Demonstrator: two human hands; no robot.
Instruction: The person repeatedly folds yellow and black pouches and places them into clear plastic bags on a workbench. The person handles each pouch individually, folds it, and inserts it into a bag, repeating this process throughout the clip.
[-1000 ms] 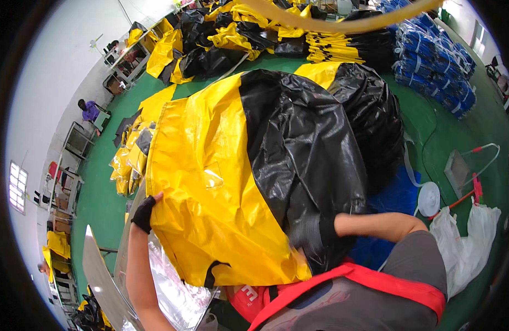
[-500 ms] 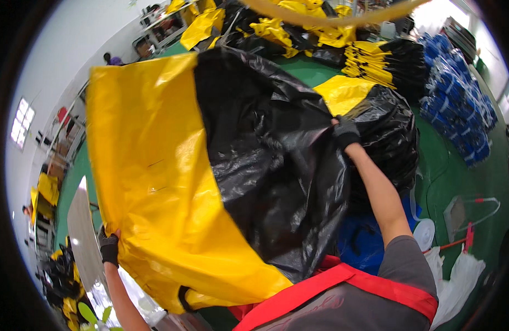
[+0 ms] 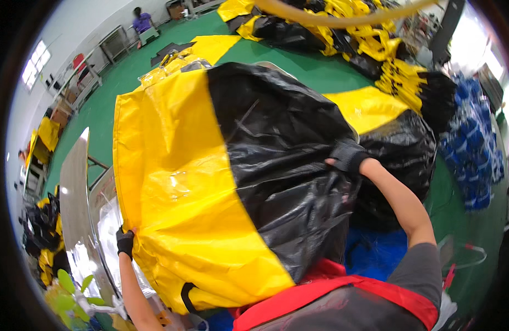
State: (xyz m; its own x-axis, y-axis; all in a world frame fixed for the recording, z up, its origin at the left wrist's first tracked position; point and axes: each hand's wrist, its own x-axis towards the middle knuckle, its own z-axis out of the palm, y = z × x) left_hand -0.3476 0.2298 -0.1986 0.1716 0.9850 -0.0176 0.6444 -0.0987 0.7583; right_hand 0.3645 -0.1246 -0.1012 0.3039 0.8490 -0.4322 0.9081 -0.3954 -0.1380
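A large yellow-and-black plastic bag [image 3: 194,182] spreads in front of my body, creased and shiny, its yellow part on the left and black part on the right. My left hand [image 3: 126,241], in a dark fingerless glove, is closed on the yellow left edge. Gloved the same way, my right hand [image 3: 349,156] grips the black side near its right edge, thumb showing on top; its other fingers are mostly hidden. A short black strap [image 3: 186,298] shows on the bag's near yellow corner.
Another yellow-and-black pile [image 3: 370,107] lies just beyond my right hand. Blue wrapped bundles [image 3: 469,143] stand at the right. A grey-topped table [image 3: 75,193] and a green-bladed fan [image 3: 72,298] are on the left. A person in purple [image 3: 142,22] sits far off.
My view has shifted, showing more floor at the far left. My right hand sits lower in the picture, farther in on the black part. The left hand keeps its hold on the yellow edge.
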